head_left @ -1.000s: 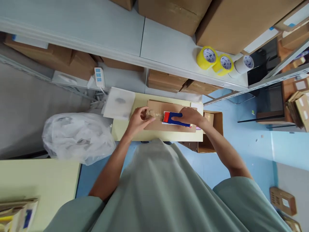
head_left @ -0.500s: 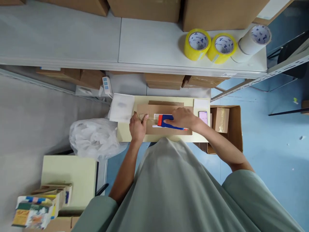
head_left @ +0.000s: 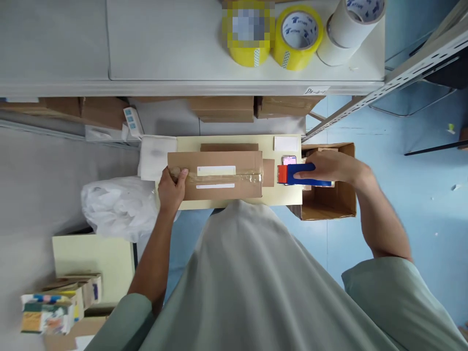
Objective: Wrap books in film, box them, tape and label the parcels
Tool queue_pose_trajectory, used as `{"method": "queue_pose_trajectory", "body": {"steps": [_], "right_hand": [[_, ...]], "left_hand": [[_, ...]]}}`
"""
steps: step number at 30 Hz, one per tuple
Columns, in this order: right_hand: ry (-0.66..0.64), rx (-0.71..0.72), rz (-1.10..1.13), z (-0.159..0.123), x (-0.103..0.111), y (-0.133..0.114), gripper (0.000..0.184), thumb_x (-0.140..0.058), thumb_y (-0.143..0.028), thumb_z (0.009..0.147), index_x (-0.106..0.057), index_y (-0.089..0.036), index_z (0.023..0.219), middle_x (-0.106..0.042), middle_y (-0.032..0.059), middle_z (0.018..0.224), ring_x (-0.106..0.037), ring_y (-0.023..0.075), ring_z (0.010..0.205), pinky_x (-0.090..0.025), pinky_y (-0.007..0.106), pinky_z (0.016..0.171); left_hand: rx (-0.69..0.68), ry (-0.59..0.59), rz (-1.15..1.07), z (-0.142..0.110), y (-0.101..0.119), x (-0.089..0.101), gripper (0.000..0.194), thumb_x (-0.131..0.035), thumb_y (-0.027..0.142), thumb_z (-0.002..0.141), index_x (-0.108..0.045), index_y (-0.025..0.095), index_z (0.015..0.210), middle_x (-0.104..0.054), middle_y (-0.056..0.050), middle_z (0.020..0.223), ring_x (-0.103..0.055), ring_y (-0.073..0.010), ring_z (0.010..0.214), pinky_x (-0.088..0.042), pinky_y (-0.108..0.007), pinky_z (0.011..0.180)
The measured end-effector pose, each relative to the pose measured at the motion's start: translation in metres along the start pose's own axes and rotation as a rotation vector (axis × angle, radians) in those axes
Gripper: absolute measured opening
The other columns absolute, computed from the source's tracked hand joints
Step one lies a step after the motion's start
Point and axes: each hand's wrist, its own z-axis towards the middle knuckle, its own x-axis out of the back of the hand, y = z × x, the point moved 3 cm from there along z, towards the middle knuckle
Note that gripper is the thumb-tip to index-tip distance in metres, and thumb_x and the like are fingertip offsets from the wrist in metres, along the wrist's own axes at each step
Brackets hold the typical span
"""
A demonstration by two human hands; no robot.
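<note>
A long cardboard box [head_left: 226, 157] lies across the cream tabletop [head_left: 237, 204], with two white labels on its upper face. Clear tape [head_left: 248, 178] runs along its middle seam to the right end. My left hand [head_left: 173, 190] grips the box's left end, thumb on top and fingers at the side. To the right, apart from the box, my right hand [head_left: 329, 165] is wrapped round a blue tape dispenser [head_left: 291, 174] with a red front end pointing left. Under and beside the dispenser, a phone [head_left: 289, 160] is partly covered.
An open carton [head_left: 349, 195] holding boxes stands right of the table. White sheets [head_left: 157, 153] and a white plastic bag [head_left: 117, 204] are at the left. Above, a grey shelf [head_left: 164, 53] carries yellow tape rolls [head_left: 298, 36] and white rolls [head_left: 353, 24].
My right hand has carried the tape dispenser rightward, from over the box to beyond its right end. The taped seam is now uncovered. My left hand still holds the left end; the view has shifted.
</note>
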Motion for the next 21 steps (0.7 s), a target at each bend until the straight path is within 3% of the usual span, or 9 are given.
{"method": "queue_pose_trajectory", "body": {"steps": [6, 11, 15, 21], "right_hand": [[0.067, -0.027, -0.105, 0.029, -0.023, -0.019, 0.054, -0.065, -0.066, 0.108, -0.082, -0.015, 0.109, -0.082, 0.0196, 0.100, -0.078, 0.0365, 0.100, -0.050, 0.038, 0.080], [0.118, -0.029, -0.139, 0.038, -0.042, -0.041, 0.054, -0.061, -0.060, 0.112, -0.080, -0.011, 0.124, -0.082, 0.0273, 0.118, -0.078, 0.0408, 0.116, -0.054, 0.041, 0.091], [0.178, -0.019, -0.090, 0.040, -0.059, -0.060, 0.049, -0.061, -0.056, 0.113, -0.079, -0.012, 0.127, -0.082, 0.0278, 0.118, -0.078, 0.0402, 0.116, -0.055, 0.041, 0.092], [0.290, -0.052, -0.045, 0.048, -0.095, -0.082, 0.044, -0.056, -0.040, 0.114, -0.076, -0.003, 0.124, -0.081, 0.0329, 0.099, -0.081, 0.0428, 0.100, -0.055, 0.044, 0.078]], "left_hand": [[0.059, 0.007, 0.055, -0.001, 0.006, 0.003, 0.039, -0.061, 0.053, 0.104, -0.062, 0.023, 0.127, -0.077, -0.018, 0.130, -0.072, -0.0389, 0.131, -0.058, -0.051, 0.113], [0.074, -0.013, 0.069, -0.002, 0.013, 0.006, 0.034, -0.057, 0.050, 0.106, -0.060, 0.022, 0.124, -0.077, -0.017, 0.127, -0.075, -0.0367, 0.126, -0.058, -0.049, 0.109], [0.080, -0.011, 0.078, -0.004, 0.018, 0.008, 0.034, -0.058, 0.049, 0.106, -0.061, 0.021, 0.125, -0.077, -0.018, 0.130, -0.074, -0.0378, 0.129, -0.057, -0.051, 0.111], [0.087, -0.002, 0.104, -0.002, 0.016, 0.007, 0.032, -0.059, 0.051, 0.105, -0.061, 0.022, 0.120, -0.079, -0.017, 0.120, -0.076, -0.0396, 0.122, -0.059, -0.051, 0.106]]}}
